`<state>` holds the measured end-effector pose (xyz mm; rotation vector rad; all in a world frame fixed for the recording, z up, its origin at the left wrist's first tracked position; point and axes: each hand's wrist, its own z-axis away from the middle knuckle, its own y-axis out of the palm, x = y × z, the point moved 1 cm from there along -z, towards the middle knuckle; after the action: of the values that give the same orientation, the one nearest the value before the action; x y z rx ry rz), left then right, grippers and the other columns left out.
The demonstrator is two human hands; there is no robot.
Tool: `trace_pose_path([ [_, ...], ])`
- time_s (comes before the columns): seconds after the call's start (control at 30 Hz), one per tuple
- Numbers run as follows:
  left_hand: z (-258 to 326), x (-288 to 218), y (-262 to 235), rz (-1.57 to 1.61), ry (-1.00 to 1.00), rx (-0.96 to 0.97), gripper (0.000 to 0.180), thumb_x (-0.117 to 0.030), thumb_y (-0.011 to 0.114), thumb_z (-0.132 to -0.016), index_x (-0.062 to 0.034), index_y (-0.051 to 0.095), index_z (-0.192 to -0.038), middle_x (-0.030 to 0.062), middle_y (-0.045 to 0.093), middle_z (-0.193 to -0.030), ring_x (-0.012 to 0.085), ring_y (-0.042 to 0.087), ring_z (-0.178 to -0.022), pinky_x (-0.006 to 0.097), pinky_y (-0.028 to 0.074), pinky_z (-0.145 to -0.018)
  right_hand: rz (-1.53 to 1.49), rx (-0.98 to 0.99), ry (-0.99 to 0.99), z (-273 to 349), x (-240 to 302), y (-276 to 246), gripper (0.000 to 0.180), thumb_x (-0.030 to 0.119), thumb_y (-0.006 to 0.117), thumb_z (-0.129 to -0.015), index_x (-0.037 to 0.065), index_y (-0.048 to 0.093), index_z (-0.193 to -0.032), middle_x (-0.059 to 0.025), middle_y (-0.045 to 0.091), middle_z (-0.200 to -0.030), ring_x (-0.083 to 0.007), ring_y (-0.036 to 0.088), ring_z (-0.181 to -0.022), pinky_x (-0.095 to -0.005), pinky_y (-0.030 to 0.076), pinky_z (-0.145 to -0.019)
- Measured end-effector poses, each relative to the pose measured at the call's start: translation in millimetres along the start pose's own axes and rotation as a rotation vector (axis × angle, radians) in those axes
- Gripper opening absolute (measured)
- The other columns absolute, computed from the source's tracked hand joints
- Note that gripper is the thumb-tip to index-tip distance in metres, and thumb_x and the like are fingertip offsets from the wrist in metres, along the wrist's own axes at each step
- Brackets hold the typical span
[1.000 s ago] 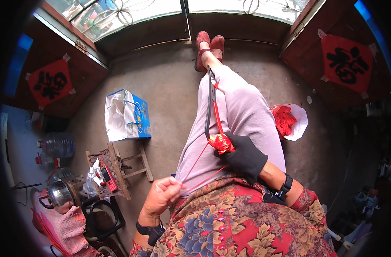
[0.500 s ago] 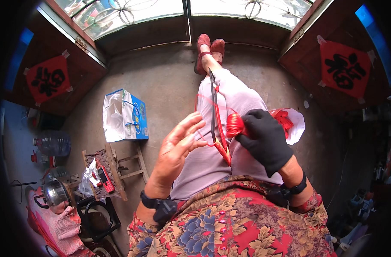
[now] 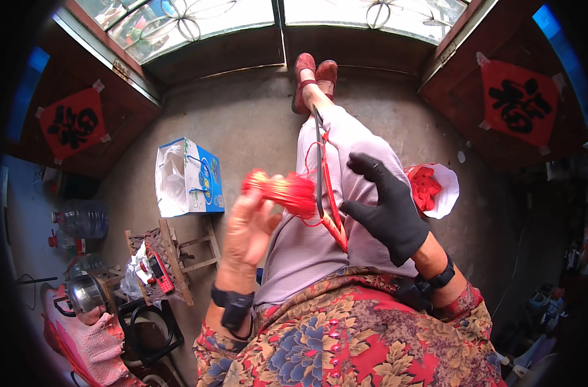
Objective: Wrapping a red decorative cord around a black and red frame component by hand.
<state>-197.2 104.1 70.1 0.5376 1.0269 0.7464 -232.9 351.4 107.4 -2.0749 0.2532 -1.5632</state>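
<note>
- The bundle of red cord [image 3: 282, 191] now sits in the bare left hand [image 3: 249, 229]; half a second ago it was pressed under the gloved right hand, so it has crossed from one hand to the other.
- The left hand's grip is closed on the bundle, fingers curled up around its lower side, holding it raised over the left thigh, just left of the dark rod.
- The gloved right hand [image 3: 387, 209] has let go: its grip is open, fingers spread and lifted, palm hovering above the right thigh and holding nothing.
- A long dark rod [image 3: 318, 168] lies along the lap, pointing toward the feet, with a red woven strand [image 3: 333, 219] running beside it; loose red threads trail from the bundle across to this strand.
- The left hand has climbed well up from where it rested low by the hip a second ago.
- Judged from this, the cord is being drawn leftward off the rod, and the threads look taut enough that the strand could shift.
- On the floor to the right sits a white bag of red material [image 3: 432, 187]; a blue and white box [image 3: 184, 177] stands at the left.
</note>
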Motion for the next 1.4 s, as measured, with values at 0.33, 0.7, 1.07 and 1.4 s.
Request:
trace_pose_path([
  [0.33,86.9,-108.3,43.5,0.129,0.427,0.554,0.07,-0.044,0.068,-0.089,0.0016,0.04,-0.134,0.0065,0.053,-0.087,0.0165,0.049,-0.076,0.038,0.049,-0.075,0.452,0.207,-0.513,-35.0,50.6,22.6,0.042,0.023,0.078,-0.076,0.004,0.063,-0.111,-0.0171,0.06,-0.12,-0.0334,0.05,-0.123,-0.0384,0.04,-0.103],
  [0.7,38.0,-6.2,20.0,-0.798,0.146,0.047,0.039,-0.007,0.074,-0.08,-0.0021,0.058,-0.116,0.0002,0.063,-0.081,0.0103,0.063,-0.075,0.025,0.053,-0.071,-0.956,0.406,0.497,29.0,59.1,-28.9,0.028,0.022,0.066,-0.084,-0.005,0.066,-0.083,-0.0188,0.067,-0.084,-0.0281,0.066,-0.08,-0.0369,0.052,-0.075],
  [1.07,18.2,35.3,31.1,-1.073,0.356,-0.004,0.041,-0.008,0.083,-0.072,-0.0029,0.061,-0.107,0.0014,0.066,-0.095,0.0077,0.062,-0.085,0.024,0.051,-0.078,-1.063,0.416,0.675,30.6,71.8,-52.6,0.014,0.012,0.064,-0.087,-0.001,0.067,-0.092,-0.0048,0.064,-0.086,-0.0101,0.06,-0.08,-0.0252,0.047,-0.074],
  [1.4,0.7,5.3,26.8,-1.866,0.818,0.082,0.043,0.0,0.067,-0.075,-0.0004,0.057,-0.116,0.0181,0.064,-0.1,0.036,0.061,-0.095,0.041,0.049,-0.085,0.1,0.18,0.005,1.7,-13.1,6.5,0.046,0.017,0.073,-0.079,0.006,0.058,-0.121,-0.0157,0.064,-0.111,-0.0314,0.065,-0.099,-0.0387,0.051,-0.085],
])
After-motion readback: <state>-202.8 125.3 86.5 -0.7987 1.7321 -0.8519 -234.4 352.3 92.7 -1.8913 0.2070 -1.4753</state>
